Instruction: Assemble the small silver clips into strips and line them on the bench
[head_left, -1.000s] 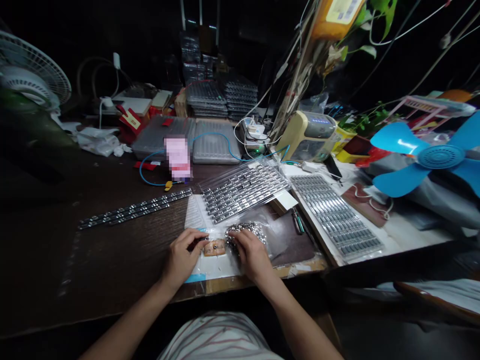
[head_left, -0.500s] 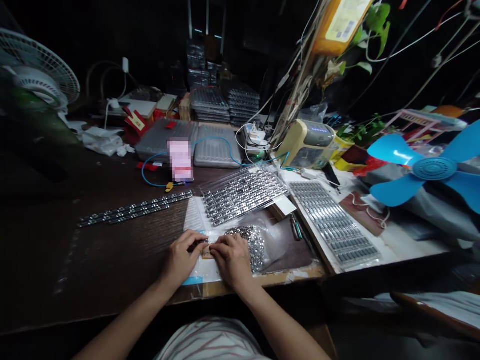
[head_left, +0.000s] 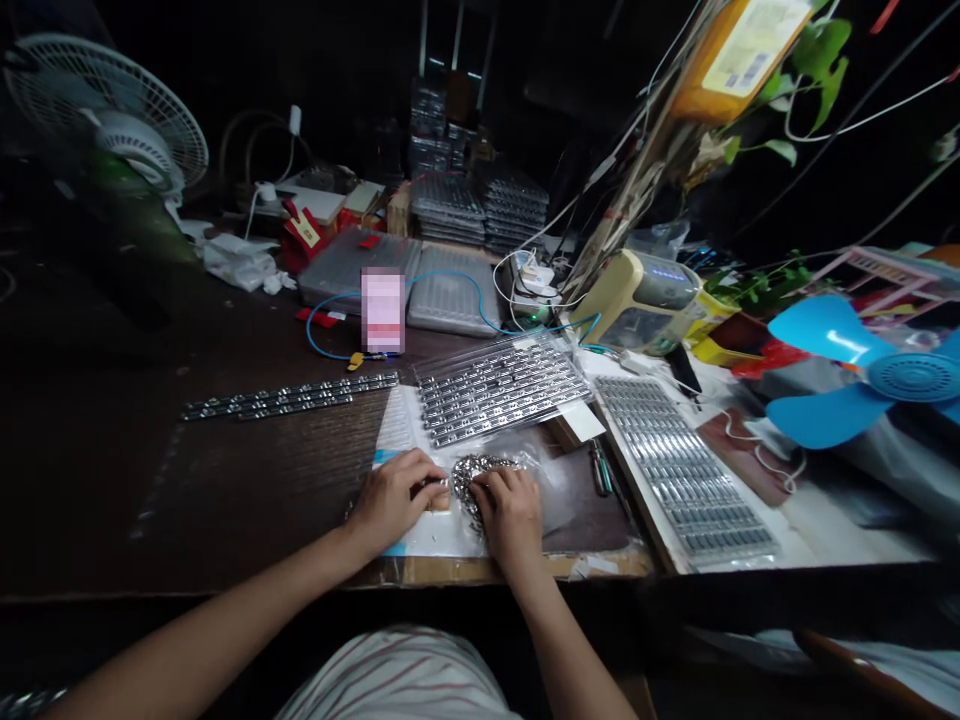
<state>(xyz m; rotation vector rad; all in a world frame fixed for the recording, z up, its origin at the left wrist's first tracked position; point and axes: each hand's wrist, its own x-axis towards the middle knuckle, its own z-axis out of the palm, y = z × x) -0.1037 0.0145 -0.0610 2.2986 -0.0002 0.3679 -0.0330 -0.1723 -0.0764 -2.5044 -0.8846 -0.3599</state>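
Although the white label (head_left: 750,50) on the orange container (head_left: 694,102) at upper right carries a barcode and lines of print, its words are too small to read. Farther back on the dark table (head_left: 97,470), a red packet (head_left: 302,240) bears a pale yellow tag whose marks are likewise illegible, and the pink panel (head_left: 382,310) is blurred into blocks, with a red band across its lower part. At the near edge, the left hand (head_left: 394,500) rests over the white sheet (head_left: 427,545), thumb and fingertips drawn close together at a small tan block (head_left: 438,502); whether they pinch a part or only steady the block, I cannot tell. Just beside it, the right hand (head_left: 514,508) reaches down with bent fingers, tips at the heap of small shiny metal parts (head_left: 466,500), which lies on clear plastic (head_left: 559,490); the fingertips are partly hidden, so whether a piece is gripped cannot be told. Beyond the hands lies a slanted clear tray (head_left: 502,388) filled with rows of metal pieces, and to its left several long strips (head_left: 292,398) of similar pieces lie side by side. A green-handled tool (head_left: 601,468) is near the heap, on the right.
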